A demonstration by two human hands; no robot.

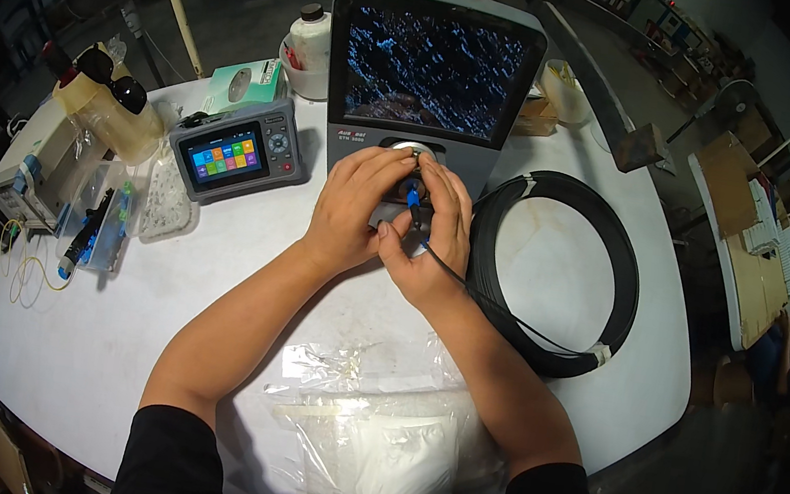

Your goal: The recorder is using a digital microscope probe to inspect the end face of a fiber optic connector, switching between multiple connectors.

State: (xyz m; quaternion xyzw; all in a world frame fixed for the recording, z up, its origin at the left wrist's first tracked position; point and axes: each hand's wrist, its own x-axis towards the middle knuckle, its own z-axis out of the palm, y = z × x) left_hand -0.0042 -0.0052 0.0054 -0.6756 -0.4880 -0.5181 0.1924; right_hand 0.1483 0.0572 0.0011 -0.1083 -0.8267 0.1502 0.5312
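Fingers of your left hand (353, 203) and right hand (434, 234) pinch a blue connector (414, 195) against the grey screen unit (431, 80); its black cable (553, 269) coils beside.

The counter (98, 347) is white. At its far edge the grey machine (430, 80) shows a dark screen flecked with blue and white. Just in front of the machine, a blue connector (414, 195) ends a thin black cable. Right of the machine lies a black cable coil (568, 271); left of it, a grey handheld tester (238, 157) shows many-coloured tiles.
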